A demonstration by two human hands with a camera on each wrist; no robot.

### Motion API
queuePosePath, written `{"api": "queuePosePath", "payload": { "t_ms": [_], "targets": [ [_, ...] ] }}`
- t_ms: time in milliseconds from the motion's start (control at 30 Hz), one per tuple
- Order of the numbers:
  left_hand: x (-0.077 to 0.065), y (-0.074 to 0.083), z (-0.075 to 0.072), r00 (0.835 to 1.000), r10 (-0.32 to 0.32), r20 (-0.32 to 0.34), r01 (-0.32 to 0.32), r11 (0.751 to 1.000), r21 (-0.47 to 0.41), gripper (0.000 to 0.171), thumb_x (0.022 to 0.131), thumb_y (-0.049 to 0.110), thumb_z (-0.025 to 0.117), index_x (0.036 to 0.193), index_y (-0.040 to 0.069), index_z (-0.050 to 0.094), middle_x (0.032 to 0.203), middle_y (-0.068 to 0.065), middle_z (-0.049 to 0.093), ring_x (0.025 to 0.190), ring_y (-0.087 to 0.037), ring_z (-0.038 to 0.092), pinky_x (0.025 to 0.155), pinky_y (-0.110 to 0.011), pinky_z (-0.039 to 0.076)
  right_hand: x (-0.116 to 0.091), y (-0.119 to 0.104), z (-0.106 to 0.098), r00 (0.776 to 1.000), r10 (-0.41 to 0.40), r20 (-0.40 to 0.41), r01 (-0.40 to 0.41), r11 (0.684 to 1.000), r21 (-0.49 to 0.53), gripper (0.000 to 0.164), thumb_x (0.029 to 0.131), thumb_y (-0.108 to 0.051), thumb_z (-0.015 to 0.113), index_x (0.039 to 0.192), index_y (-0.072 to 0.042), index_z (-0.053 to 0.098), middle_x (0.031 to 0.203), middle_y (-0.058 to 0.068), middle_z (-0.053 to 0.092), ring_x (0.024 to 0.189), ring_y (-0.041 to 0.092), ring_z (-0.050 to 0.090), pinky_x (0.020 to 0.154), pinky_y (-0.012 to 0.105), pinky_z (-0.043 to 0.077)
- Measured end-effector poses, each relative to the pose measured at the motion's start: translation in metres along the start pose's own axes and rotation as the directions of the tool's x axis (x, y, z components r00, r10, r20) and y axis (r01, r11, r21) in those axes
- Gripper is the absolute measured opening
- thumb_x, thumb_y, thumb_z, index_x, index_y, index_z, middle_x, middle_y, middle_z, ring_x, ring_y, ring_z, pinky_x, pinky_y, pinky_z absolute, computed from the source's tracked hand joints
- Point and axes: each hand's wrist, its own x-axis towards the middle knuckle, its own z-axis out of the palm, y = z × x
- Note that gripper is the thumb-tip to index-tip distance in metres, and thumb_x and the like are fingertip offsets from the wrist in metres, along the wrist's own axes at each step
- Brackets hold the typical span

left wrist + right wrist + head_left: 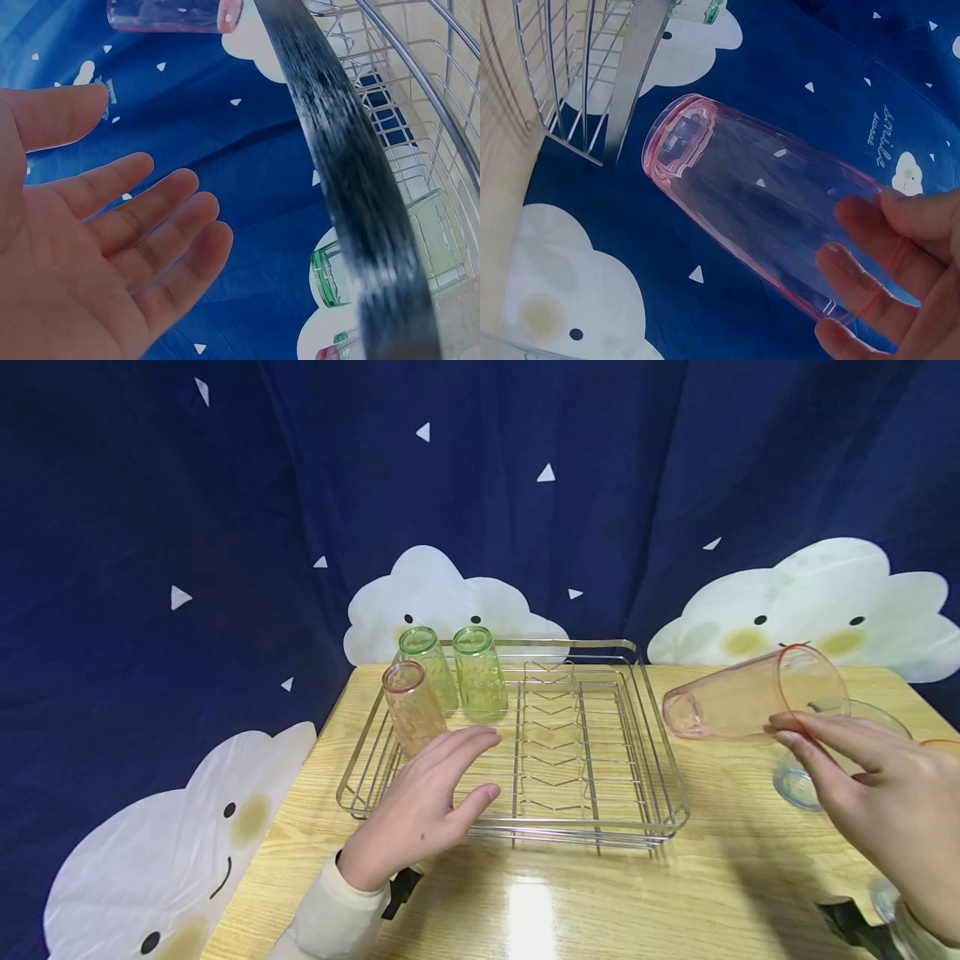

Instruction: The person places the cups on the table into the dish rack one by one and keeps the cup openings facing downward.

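My right hand (885,793) pinches a transparent pink glass (735,697) by its rim. The glass is tilted nearly sideways, its base pointing left toward the wire dish rack (555,820). In the right wrist view, thumb and fingers lie around the rim of this pink glass (757,202). My left hand (420,810) hovers over the rack's front left part with fingers spread and nothing in the palm. Just beyond it, another pink glass (412,710) stands upside down in the rack. Two green glasses (480,681) are upside down behind that one.
Right of the rack, a clear bluish glass (797,785) stands on the wooden table (712,868), partly hidden by my right hand. An orange rim (941,745) shows at the right edge. A dark blue curtain (480,510) with clouds hangs behind the table.
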Motion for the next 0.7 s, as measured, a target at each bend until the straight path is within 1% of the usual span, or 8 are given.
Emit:
{"api": "queuePosePath", "payload": {
  "t_ms": [133, 233, 300, 367, 433, 467, 567, 700],
  "targets": [
    [0.000, 0.000, 0.000, 1.000, 0.000, 0.002, 0.000, 1.000, 0.006, 0.050, 0.094, 0.031, 0.063, 0.140, 0.013, 0.054, 0.144, -0.003, 0.056, 0.134, -0.019, 0.053, 0.111, -0.041, 0.045, -0.001, -0.001, 0.000, 1.000, 0.004, -0.012, -0.004, 1.000, 0.005, 0.057, 0.096, -0.048, 0.058, 0.099, 0.006, 0.076, 0.112, -0.032, 0.058, 0.109, -0.031, 0.045, 0.086, -0.008, 0.030],
    [0.001, 0.001, -0.001, 1.000, 0.001, 0.004, -0.001, 1.000, 0.005, 0.050, 0.095, 0.032, 0.063, 0.140, 0.014, 0.054, 0.144, -0.002, 0.056, 0.134, -0.019, 0.053, 0.111, -0.041, 0.045, -0.001, -0.003, -0.001, 1.000, 0.004, -0.012, -0.004, 0.999, 0.036, 0.054, 0.096, -0.046, 0.059, 0.100, 0.006, 0.076, 0.112, -0.021, 0.069, 0.110, -0.029, 0.048, 0.088, -0.007, 0.033],
    [0.001, 0.002, -0.001, 1.000, 0.000, 0.004, 0.000, 1.000, 0.004, 0.050, 0.095, 0.032, 0.063, 0.140, 0.014, 0.054, 0.144, -0.002, 0.056, 0.134, -0.019, 0.053, 0.111, -0.041, 0.045, -0.001, -0.005, -0.001, 1.000, 0.004, -0.008, -0.004, 0.999, 0.049, 0.051, 0.096, -0.044, 0.060, 0.100, 0.005, 0.077, 0.108, -0.006, 0.076, 0.111, -0.027, 0.050, 0.090, -0.007, 0.034],
    [0.001, 0.002, -0.002, 1.000, -0.001, 0.004, 0.001, 1.000, 0.003, 0.050, 0.095, 0.032, 0.063, 0.140, 0.014, 0.054, 0.144, -0.002, 0.056, 0.134, -0.020, 0.053, 0.111, -0.042, 0.045, -0.001, -0.007, -0.001, 1.000, 0.001, -0.011, 0.000, 0.998, 0.066, 0.047, 0.096, -0.041, 0.062, 0.100, 0.004, 0.077, 0.104, 0.006, 0.077, 0.111, -0.026, 0.051, 0.092, -0.006, 0.035],
    [0.001, 0.002, -0.002, 1.000, -0.002, 0.003, 0.002, 1.000, 0.000, 0.049, 0.095, 0.032, 0.063, 0.140, 0.013, 0.054, 0.144, -0.002, 0.056, 0.134, -0.020, 0.053, 0.111, -0.042, 0.045, -0.001, -0.009, -0.001, 1.000, -0.006, -0.017, 0.008, 0.996, 0.089, 0.045, 0.096, -0.038, 0.063, 0.099, 0.005, 0.077, 0.108, -0.003, 0.076, 0.111, -0.024, 0.053, 0.093, -0.005, 0.037],
    [0.001, 0.002, -0.003, 1.000, -0.002, 0.001, 0.002, 1.000, -0.002, 0.049, 0.095, 0.031, 0.063, 0.140, 0.013, 0.054, 0.144, -0.003, 0.056, 0.134, -0.020, 0.053, 0.111, -0.042, 0.045, 0.000, -0.010, -0.001, 1.000, -0.014, -0.026, 0.017, 0.995, 0.103, 0.043, 0.095, -0.036, 0.064, 0.099, 0.005, 0.077, 0.107, -0.002, 0.076, 0.111, -0.023, 0.054, 0.093, -0.005, 0.037],
    [0.001, 0.002, -0.002, 1.000, -0.002, 0.001, 0.002, 1.000, -0.006, 0.049, 0.095, 0.031, 0.063, 0.139, 0.013, 0.055, 0.144, -0.003, 0.056, 0.134, -0.020, 0.053, 0.111, -0.042, 0.045, 0.001, -0.013, -0.001, 0.999, -0.023, -0.028, 0.026, 0.992, 0.125, 0.047, 0.095, -0.041, 0.063, 0.100, 0.003, 0.077, 0.112, -0.019, 0.070, 0.110, -0.023, 0.055, 0.093, -0.004, 0.038],
    [0.000, 0.002, -0.002, 1.000, -0.003, -0.001, 0.003, 1.000, -0.005, 0.049, 0.094, 0.031, 0.064, 0.139, 0.014, 0.055, 0.144, -0.002, 0.056, 0.134, -0.019, 0.053, 0.111, -0.041, 0.046, 0.001, -0.018, -0.001, 1.000, -0.015, -0.028, 0.018, 0.991, 0.136, 0.051, 0.093, -0.050, 0.061, 0.101, -0.003, 0.079, 0.112, -0.034, 0.062, 0.110, -0.023, 0.055, 0.094, -0.004, 0.038]
  ]
}}
